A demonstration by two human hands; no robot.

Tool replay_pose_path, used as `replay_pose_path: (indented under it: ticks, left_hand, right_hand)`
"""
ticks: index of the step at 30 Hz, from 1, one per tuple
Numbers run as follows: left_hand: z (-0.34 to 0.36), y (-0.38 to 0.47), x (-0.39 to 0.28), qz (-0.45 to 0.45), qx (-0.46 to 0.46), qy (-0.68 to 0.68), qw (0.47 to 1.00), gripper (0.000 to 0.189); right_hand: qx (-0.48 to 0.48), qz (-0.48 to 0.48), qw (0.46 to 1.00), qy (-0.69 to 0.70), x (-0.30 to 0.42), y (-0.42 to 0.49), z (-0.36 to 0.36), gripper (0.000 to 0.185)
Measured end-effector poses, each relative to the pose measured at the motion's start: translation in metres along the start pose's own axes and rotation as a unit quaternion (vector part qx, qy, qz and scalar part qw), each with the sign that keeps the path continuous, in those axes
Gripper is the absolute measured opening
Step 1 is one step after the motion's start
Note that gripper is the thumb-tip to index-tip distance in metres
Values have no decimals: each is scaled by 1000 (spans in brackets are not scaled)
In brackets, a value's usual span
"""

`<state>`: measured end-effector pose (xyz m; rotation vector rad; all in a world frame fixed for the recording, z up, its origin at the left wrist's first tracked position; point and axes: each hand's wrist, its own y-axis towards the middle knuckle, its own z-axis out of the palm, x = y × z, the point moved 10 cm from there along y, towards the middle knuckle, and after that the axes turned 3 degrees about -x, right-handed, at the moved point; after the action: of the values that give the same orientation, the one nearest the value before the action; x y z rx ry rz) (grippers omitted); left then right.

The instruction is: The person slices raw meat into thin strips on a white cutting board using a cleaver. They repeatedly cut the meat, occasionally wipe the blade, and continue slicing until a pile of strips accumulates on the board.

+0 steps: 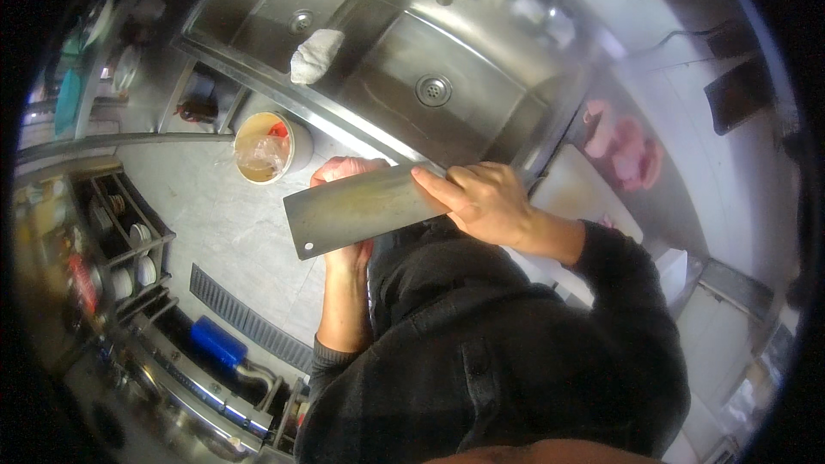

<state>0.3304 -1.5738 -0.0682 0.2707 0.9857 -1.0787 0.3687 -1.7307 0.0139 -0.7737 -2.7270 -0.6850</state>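
Note:
My right hand (493,203) grips a broad metal cleaver (361,209) at its handle end, with the index finger laid along the blade. The blade is held flat across the view, a hole near its far corner. Behind it, my left hand (348,254) is mostly hidden; a piece of pink raw meat (353,168) shows above the blade at that hand, seemingly held in it. To the right, a white cutting board (580,190) bears small scraps of meat, and larger pieces of raw meat (625,148) lie on the metal counter beyond it.
A double steel sink (451,45) stands ahead, with a crumpled white cloth (316,57) on its divider. On the floor to the left is a white bucket (300,148) with plastic film inside. Racks with dishes (138,251), a floor grate (248,312) and a blue cylinder (219,341) lie lower left.

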Motion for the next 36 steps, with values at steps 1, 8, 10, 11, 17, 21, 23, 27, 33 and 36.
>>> replay_pose_path:
  ticks: [1,8,10,11,17,21,23,27,33,36]
  left_hand:
    - [3,-3,3,-6,9,-8,1000,17]
    - [-4,-2,23,-43,70,-76,994,33]
    - [-8,2,23,-38,91,-68,993,34]
    - [-7,3,21,-37,107,-60,992,34]
    - [-13,15,9,-58,83,-84,991,30]
    - [-29,20,9,-109,12,-65,992,32]
    - [-24,23,0,-97,67,-52,992,36]
    - [-20,35,-7,-80,121,-101,984,28]
    - [-28,42,-4,-91,68,-109,987,18]
    - [-32,39,-9,-86,60,-69,992,24]
  right_hand:
    - [0,-4,1000,-5,1,-2,-2,37]
    - [1,1,1000,-9,8,-2,-1,36]
    - [-19,-4,999,-30,13,2,-2,36]
    - [-12,-3,1000,-29,15,4,0,35]
    - [13,13,999,-27,19,19,12,35]
    - [16,74,997,-18,2,29,15,38]
    - [16,123,992,0,-9,31,14,39]
    - [22,135,990,23,-3,35,16,40]
    - [17,67,998,-1,20,43,22,38]
    - [22,96,995,-12,3,45,25,37]
